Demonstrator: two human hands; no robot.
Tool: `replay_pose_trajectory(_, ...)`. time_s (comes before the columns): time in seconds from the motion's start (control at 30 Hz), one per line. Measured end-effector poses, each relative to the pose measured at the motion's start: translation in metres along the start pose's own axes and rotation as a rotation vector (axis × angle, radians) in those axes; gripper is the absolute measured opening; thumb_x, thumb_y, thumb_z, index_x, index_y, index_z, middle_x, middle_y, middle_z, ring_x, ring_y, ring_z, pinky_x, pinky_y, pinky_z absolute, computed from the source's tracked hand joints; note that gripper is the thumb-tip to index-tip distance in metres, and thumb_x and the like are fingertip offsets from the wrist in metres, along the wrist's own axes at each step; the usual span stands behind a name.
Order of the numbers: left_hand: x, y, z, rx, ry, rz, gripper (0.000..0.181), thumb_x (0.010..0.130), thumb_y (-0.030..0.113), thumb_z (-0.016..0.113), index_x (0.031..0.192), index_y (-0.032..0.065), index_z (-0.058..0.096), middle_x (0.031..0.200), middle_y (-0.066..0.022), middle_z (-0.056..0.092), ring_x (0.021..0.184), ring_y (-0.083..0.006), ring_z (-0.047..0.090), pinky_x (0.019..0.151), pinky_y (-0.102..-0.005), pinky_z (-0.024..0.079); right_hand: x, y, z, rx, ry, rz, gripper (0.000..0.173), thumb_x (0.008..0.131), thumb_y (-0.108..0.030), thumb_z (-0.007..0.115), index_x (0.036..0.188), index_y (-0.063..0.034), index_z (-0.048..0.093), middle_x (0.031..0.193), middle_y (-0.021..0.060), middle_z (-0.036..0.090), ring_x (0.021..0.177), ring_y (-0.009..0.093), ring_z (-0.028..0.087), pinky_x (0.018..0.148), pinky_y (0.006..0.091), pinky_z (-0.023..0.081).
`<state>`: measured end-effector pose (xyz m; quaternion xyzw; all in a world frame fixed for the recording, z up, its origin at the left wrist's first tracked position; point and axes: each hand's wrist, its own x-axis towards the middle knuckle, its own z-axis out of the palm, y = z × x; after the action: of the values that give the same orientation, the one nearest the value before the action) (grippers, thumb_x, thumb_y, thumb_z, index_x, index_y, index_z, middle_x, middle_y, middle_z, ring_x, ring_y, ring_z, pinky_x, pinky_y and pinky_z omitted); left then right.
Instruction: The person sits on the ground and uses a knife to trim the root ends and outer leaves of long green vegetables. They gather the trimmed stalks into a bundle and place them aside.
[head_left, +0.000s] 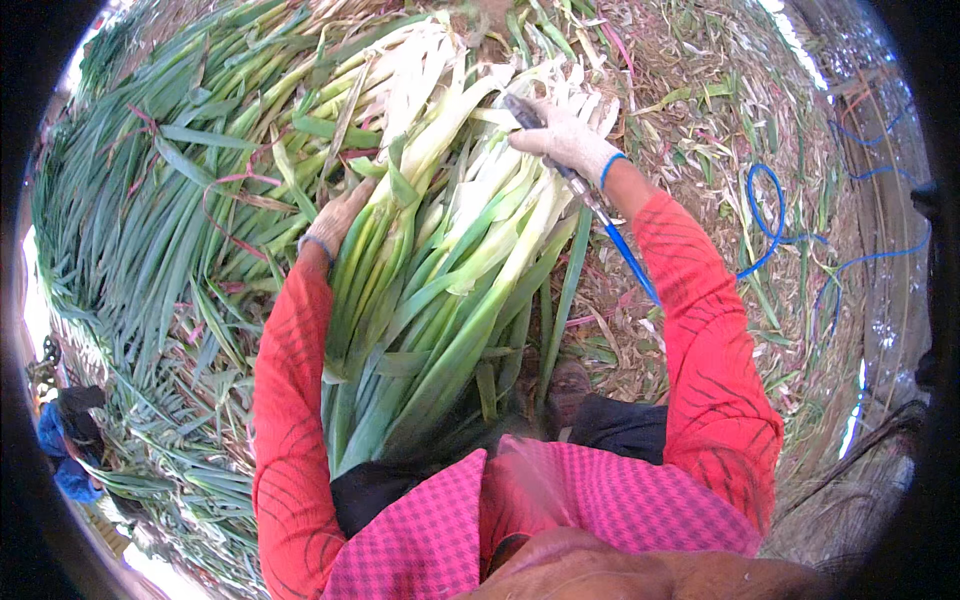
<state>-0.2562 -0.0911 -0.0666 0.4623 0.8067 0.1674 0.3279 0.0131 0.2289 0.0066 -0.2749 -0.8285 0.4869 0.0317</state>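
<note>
My right hand (566, 142), in a pale glove with a blue cuff, grips a dark air blow gun (521, 111). A blue air hose (630, 259) runs from its lower end towards my right forearm. My left hand (339, 217), also gloved, is wrapped around the side of several large green onions (386, 202); some of its fingers are hidden by the stalks. Those stalks lie with white ends away from me and green leaves towards my lap. Beside them, under the blow gun, rests another bundle of green onions (487, 232) with pale, partly loose outer layers.
A large heap of green onions (127, 195) spreads to the left, with pink ties (247, 178) among it. Peelings and dry leaves (690, 180) litter the ground on the right. There the blue hose makes a loop (765, 202). A person in blue (67, 450) is at the left edge.
</note>
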Motion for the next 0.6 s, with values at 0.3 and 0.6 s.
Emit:
replay_pose_trajectory(0.3,-0.020,0.081,0.083,-0.257,-0.220,0.247,0.042,0.110,0.029,0.046,0.149,0.0125,0.051,0.132,-0.0169,0.067,0.113,-0.0270,0.068,0.097,-0.0421,0.054,-0.060,-0.042,-0.019,-0.065,-0.454,-0.105,0.085,0.083,-0.036,0.076,0.151,0.0035,0.044,0.143,0.0213,0.059,0.129,0.029,0.058,0.110,0.0375,0.047)
replay_pose_trajectory(0.6,-0.004,0.075,0.084,0.181,0.175,-0.140,0.052,0.099,0.044,0.060,0.137,0.0084,0.059,0.131,-0.0272,0.062,0.106,-0.0444,0.067,0.094,-0.0504,0.054,-0.068,0.019,-0.036,-0.058,-0.048,0.032,0.082,0.078,-0.036,0.076,0.148,-0.0001,0.050,0.128,0.0202,0.065,0.114,0.030,0.064,0.099,0.0387,0.052)
